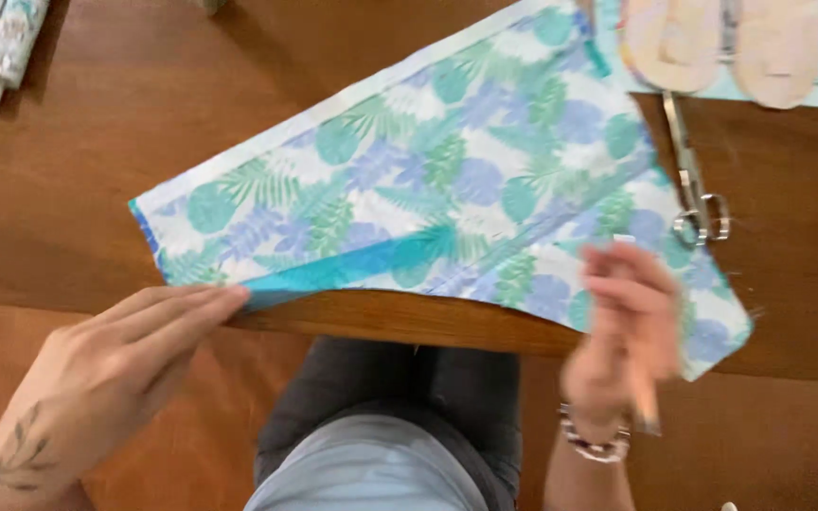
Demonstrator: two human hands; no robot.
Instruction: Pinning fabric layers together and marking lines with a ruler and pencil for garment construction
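Worktop (97,170): brown wood, its near edge running across the view just above the person's lap.

Fabric piece (447,180): long printed panel with teal, blue and green leaves on white. It lies flat and diagonal across the worktop, from the near-left corner to the far right, with a plain turquoise fold (333,270) along its near edge. The lower right corner overhangs the worktop edge.

Left hand (115,369): fingers straight and together, tips pressing the fabric's near-left corner at the fold; it grips nothing.

Right hand (627,322): blurred by motion, over the fabric's right end, curled around a slim pencil-like stick (644,402); what kind of tool it is cannot be told.

Paper cut-outs (721,43): pale rounded shapes on a light blue sheet, far right.

Scissors (693,180): metal, just beside the fabric's right edge, handles toward the person.

Handling note: the fold probably holds best with the left fingertips flat on the corner and the cloth kept smooth and taut toward the right hand.
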